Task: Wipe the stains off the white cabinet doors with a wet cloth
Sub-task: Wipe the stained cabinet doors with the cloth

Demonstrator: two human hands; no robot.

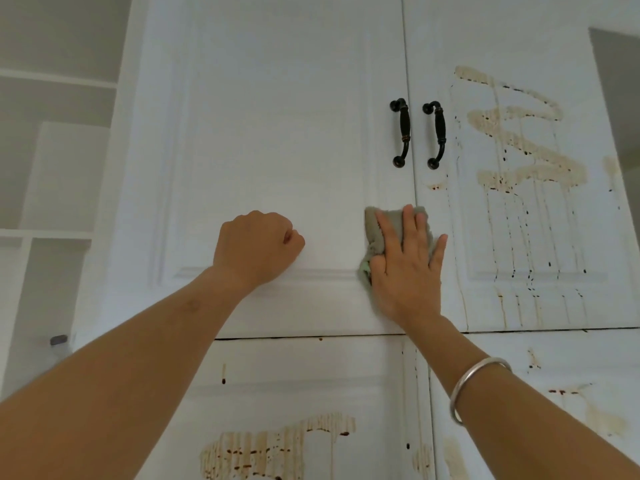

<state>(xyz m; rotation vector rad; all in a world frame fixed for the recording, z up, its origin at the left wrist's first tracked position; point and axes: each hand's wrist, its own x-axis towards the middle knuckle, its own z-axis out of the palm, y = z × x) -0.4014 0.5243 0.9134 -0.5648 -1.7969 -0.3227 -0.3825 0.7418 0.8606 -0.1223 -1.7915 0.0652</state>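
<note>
My right hand (407, 268) lies flat, fingers spread, pressing a grey-green cloth (372, 233) against the lower right corner of the upper left cabinet door (277, 133). That door looks almost free of marks. My left hand (258, 245) is a closed fist braced against the same door's panel, holding nothing. The upper right door (519, 237) carries a wide brown zigzag stain (526, 150) with long drips running down. A brown smeared stain (277, 448) covers the lower left door (294, 393), and the lower right door (554, 393) has fainter streaks.
Two black handles (401, 133) (437, 135) flank the gap between the upper doors. Open white shelves (52, 150) stand to the left, with a small dark object (59, 339) on a low one. A silver bangle (474, 382) sits on my right wrist.
</note>
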